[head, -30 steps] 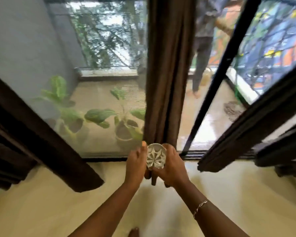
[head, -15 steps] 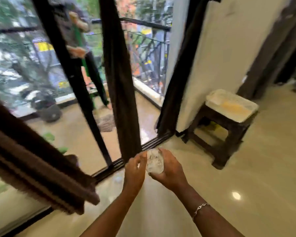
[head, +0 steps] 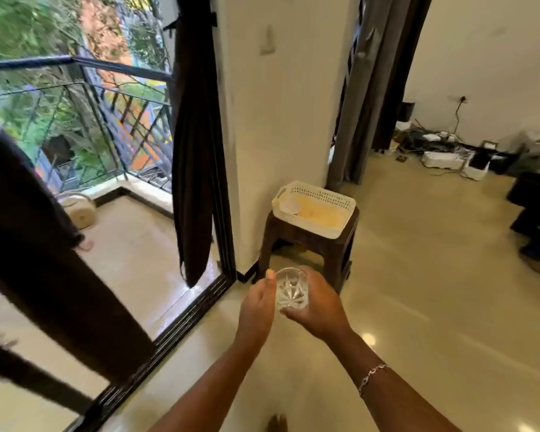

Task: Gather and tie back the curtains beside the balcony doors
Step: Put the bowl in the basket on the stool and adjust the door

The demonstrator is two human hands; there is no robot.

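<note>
- A person's right hand (head: 317,307) cupped a clear faceted piece (head: 291,289) from the right and below, fingers curled around it.
- The left hand (head: 258,304) gripped the same piece from the left, thumb raised along its rim; the piece sat between the two hands, above the pale floor (head: 418,291).
- A dark brown curtain (head: 190,151) hung gathered in a narrow bundle against the black door frame (head: 223,213), up and to the left of the hands and apart from them.
- A second dark curtain (head: 44,244), blurred, crossed the lower left of the view in front of the glass.
- A brown stool (head: 340,244) stood just beyond the hands by the wall, with a cream perforated basket (head: 325,198) on top.
- A thin bracelet (head: 371,374) circled the right wrist.
- Outside, a dark railing (head: 75,60) edged the balcony.
- A grey curtain (head: 365,88) hung at the inner doorway, with cables (head: 443,141) on the floor beyond.
</note>
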